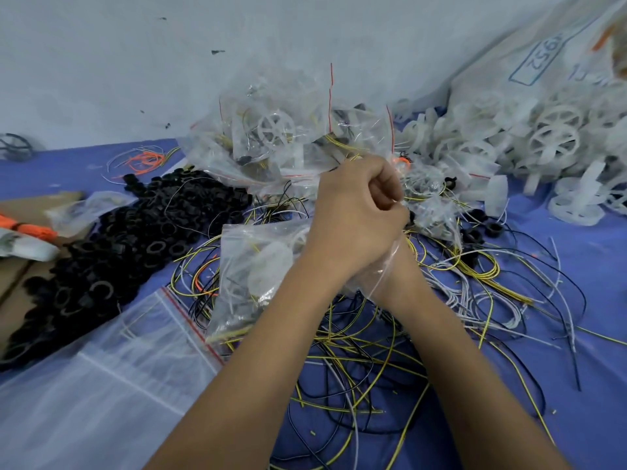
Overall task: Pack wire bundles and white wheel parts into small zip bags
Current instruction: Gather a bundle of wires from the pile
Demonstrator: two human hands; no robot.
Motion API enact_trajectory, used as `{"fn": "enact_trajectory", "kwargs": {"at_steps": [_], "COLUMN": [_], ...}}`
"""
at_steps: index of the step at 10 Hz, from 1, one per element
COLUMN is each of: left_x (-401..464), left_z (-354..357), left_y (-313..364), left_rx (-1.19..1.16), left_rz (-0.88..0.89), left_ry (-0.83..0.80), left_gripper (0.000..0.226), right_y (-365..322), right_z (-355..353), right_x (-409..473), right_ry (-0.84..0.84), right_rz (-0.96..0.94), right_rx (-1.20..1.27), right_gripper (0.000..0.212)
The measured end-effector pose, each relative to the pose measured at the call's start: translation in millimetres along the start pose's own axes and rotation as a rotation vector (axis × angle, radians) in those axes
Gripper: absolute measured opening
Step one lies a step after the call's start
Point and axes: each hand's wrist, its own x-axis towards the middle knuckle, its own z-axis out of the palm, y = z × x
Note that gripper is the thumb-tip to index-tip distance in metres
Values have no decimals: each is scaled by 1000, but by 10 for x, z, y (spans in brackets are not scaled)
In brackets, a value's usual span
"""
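Observation:
My left hand is curled into a fist at the middle of the table, its fingers pinching the clear plastic of a small zip bag. My right hand lies under it. Only its wrist shows, with the bag's film draped over it, and its fingers are hidden. A filled zip bag with a white wheel and wires lies just left of my hands. Loose yellow, black and white wires sprawl beneath my forearms. A heap of white wheel parts is at the far right.
Packed zip bags pile up against the wall behind my hands. A mound of black rings covers the left, with cardboard beyond. A stack of empty zip bags lies front left. A big white sack leans at the back right.

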Motion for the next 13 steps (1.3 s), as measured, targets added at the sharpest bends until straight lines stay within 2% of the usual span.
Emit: {"fn": "enact_trajectory", "kwargs": {"at_steps": [1,2,3,4,5,6,7,8,9,10,11,12,13], "left_x": [26,88,136,165,158,116,109,113,115,117,82,78,105], "left_z": [-18,-158,-381,-630,-810,-873,-884,-895,-917,-950,-974,-1039,-1069], "left_y": [-19,-84,-237,-490,-714,-801,-826,-843,-864,-864,-833,-801,-774], "left_rx": [-79,-179,-123,74,225,228,240,240,249,212,113,43,-36], "left_rz": [4,-8,-8,-58,-204,-324,-361,-388,-395,-436,-514,-499,-426], "left_ry": [-4,-70,-60,-58,-202,-315,-362,-395,-406,-434,-434,-534,-661], "left_gripper": [25,24,13,20,42,54,61,62,65,73,85,67,51], "right_y": [-73,-82,-202,-198,-190,-177,-43,27,57,90,13,-63,-135], "right_z": [23,-23,-8,0,-148,-118,53,123,104,93,79,60,40], "right_x": [-1,39,15,15,41,60,34,49,79,81,70,55,49], "right_ry": [106,101,-64,-125,-317,-387,-323,-168,-103,-67,-59,-60,-11], "right_rz": [-76,-29,53,320,285,221,10,7,8,31,91,113,83], "right_rx": [-56,56,454,651,809,655,294,262,171,291,558,666,678], "right_gripper": [19,12,20,58,94,57,42,43,42,38,34,36,24]}}
